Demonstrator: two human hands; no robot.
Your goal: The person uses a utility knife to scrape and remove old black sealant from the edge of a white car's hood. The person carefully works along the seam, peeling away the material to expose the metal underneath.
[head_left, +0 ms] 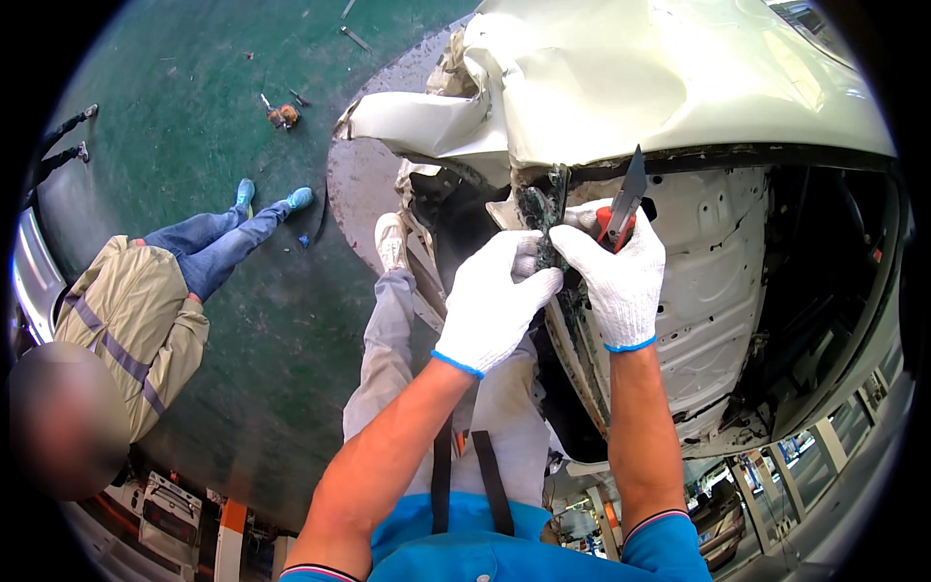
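Working at a ragged dark strip [539,213]

The right hand [621,276] has its grip closed around a red-handled bladed tool [626,202], which points between twelve and one o'clock. The strip lies at one o'clock from the left hand [497,303], whose grip is curled close to it; I cannot tell if it pinches. At twelve is a dented pale car [621,78].

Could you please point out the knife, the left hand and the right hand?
Knife [630,190], head view: on its grey blade.
Left hand [495,303], head view: middle of its white glove.
Right hand [623,283], head view: middle of its white glove.
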